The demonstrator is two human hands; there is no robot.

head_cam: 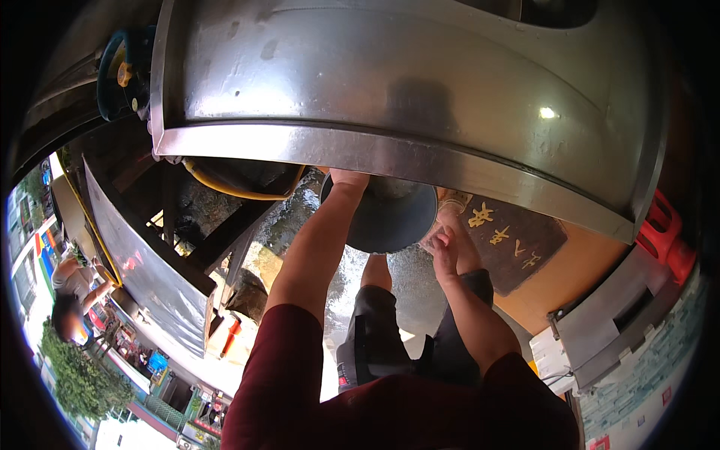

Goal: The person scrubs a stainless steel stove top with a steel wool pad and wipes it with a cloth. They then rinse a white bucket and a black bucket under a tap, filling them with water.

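Note:
A dark round pan or basin (388,219) is low in front of my legs, its far part hidden under the steel counter's edge. My left hand (350,178) reaches over its left part; the fingers are hidden by the counter and the pan, so its hold is unclear. By the pan's lower right rim is my right hand (441,247), fingers bent and partly blurred; whether it touches the rim or holds something cannot be told. Wet-looking, shiny floor (343,281) shows around the pan.
A stainless steel counter (337,73) spans the top, its raised edge (394,160) above my hands. A gas cylinder (124,73) stands upper left, a yellow hose (242,194) below it. A dark mat (506,242) bearing writing and a red plastic stool (666,236) lie right. Another person (76,292) is far left.

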